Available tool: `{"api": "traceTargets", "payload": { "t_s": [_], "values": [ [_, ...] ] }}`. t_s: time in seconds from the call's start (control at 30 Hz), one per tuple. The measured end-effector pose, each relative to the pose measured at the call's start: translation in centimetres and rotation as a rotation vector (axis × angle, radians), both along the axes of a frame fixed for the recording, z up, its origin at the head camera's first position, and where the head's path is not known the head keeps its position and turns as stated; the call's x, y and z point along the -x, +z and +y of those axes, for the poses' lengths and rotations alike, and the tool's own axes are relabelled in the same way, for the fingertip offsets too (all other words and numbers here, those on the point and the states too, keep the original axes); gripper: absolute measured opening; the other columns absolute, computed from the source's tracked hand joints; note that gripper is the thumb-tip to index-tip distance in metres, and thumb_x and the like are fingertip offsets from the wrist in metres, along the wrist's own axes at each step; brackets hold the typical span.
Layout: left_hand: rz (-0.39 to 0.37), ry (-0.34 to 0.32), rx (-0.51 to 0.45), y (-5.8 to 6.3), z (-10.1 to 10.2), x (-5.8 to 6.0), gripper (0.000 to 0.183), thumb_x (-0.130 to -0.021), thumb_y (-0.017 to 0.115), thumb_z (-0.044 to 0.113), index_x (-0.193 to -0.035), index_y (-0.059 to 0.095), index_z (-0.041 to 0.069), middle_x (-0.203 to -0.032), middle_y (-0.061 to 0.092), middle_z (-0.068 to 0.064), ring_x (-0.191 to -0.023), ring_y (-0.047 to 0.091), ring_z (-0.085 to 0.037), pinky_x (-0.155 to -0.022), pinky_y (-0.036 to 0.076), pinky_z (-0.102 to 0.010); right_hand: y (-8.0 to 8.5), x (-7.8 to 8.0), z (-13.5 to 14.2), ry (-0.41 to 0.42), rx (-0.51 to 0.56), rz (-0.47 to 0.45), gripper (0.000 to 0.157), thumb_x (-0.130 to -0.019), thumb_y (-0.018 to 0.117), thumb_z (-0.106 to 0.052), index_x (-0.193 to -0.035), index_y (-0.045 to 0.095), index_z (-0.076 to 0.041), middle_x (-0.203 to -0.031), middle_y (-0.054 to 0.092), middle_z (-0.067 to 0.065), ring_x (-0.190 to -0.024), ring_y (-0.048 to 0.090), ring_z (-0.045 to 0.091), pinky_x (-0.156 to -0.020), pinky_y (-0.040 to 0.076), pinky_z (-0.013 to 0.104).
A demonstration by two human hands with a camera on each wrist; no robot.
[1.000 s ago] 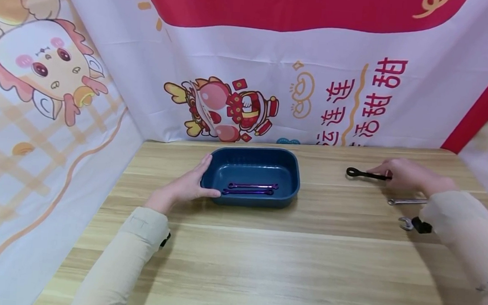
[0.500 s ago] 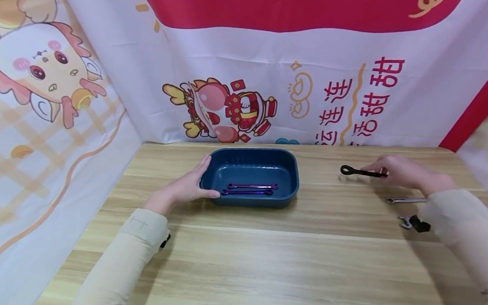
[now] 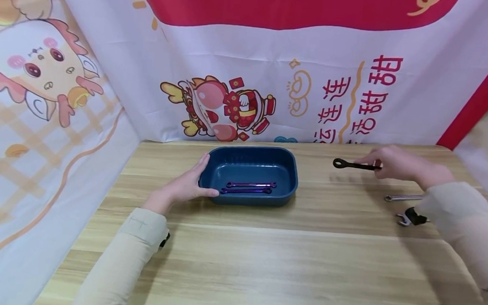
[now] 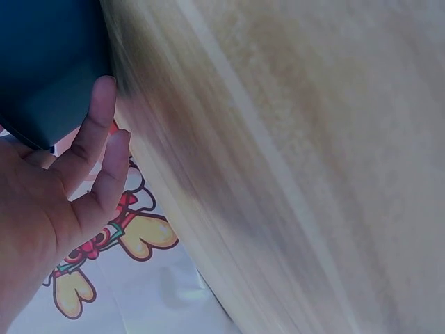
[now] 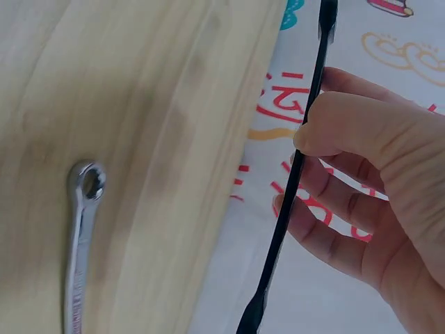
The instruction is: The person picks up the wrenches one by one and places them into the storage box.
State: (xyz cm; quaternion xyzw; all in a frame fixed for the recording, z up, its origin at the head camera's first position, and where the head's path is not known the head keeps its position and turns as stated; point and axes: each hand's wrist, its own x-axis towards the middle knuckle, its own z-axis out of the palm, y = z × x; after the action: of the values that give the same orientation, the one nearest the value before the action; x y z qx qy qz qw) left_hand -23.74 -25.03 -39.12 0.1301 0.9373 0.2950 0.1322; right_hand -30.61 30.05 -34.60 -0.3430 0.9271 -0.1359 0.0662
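Observation:
In the head view my left hand (image 3: 184,184) rests against the left end of a dark blue rectangular bin (image 3: 294,177). Its thumb lies along the front corner, its fingers spread toward the back. Two purple wrenches, one (image 3: 252,184) behind the other (image 3: 245,190), lie inside the bin. My right hand (image 3: 402,164) pinches a black combination wrench (image 3: 355,165) raised above the table, ring end pointing left. The right wrist view shows thumb and fingertips on the black shaft (image 5: 281,226). Some left fingers are hidden behind the bin in the left wrist view.
A silver wrench (image 3: 404,197) lies on the wooden table (image 3: 261,267) below my right hand. Nearer is a silver open-jaw tool with a black part (image 3: 413,216), partly covered by the sleeve. A printed cloth (image 3: 243,44) hangs behind the table's back edge.
My right hand has lifted the black wrench off the table and carried it slightly left and up. The left hand stays at the bin.

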Motion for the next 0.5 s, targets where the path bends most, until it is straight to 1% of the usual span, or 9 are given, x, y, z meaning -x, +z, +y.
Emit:
{"api": "traceTargets", "payload": {
  "t_s": [0.07,0.27,0.4,0.5],
  "values": [
    [-0.001,0.001,0.001,0.0,0.0,0.0,0.117,-0.091,0.078,0.044,-0.165,-0.008,0.017,-0.171,-0.012,-0.003,-0.156,0.000,-0.033,-0.123,0.013,-0.056,0.4,-0.1,-0.3,0.002,-0.003,-0.003,0.055,-0.076,0.069,0.013,-0.128,0.072,-0.004,-0.102,0.070,0.006,-0.085,0.062,0.019,-0.068,0.052,0.035],
    [-0.007,-0.002,0.003,0.0,-0.1,0.1,0.117,-0.091,0.077,0.045,-0.165,-0.009,0.018,-0.171,-0.013,-0.001,-0.156,0.000,-0.033,-0.123,0.013,-0.056,1.2,0.0,-1.4,0.023,0.007,0.014,0.054,-0.074,0.072,0.011,-0.126,0.073,-0.001,-0.096,0.067,0.003,-0.083,0.062,0.019,-0.067,0.052,0.035],
    [-0.006,0.001,0.004,0.0,-0.1,0.2,0.117,-0.091,0.077,0.045,-0.165,-0.009,0.018,-0.171,-0.014,-0.001,-0.156,0.000,-0.033,-0.122,0.013,-0.057,1.6,0.2,-2.4,0.018,0.015,0.016,0.053,-0.075,0.074,0.009,-0.126,0.073,-0.003,-0.094,0.064,0.002,-0.085,0.063,0.020,-0.069,0.053,0.036],
    [-0.003,-0.005,0.011,-0.1,-0.1,0.3,0.117,-0.091,0.077,0.046,-0.165,-0.009,0.018,-0.171,-0.013,-0.002,-0.156,0.000,-0.033,-0.122,0.014,-0.057,1.8,0.2,-3.1,0.015,0.020,0.004,0.053,-0.076,0.072,0.009,-0.127,0.073,-0.005,-0.097,0.067,0.003,-0.087,0.064,0.020,-0.071,0.054,0.037]
  ]
}}
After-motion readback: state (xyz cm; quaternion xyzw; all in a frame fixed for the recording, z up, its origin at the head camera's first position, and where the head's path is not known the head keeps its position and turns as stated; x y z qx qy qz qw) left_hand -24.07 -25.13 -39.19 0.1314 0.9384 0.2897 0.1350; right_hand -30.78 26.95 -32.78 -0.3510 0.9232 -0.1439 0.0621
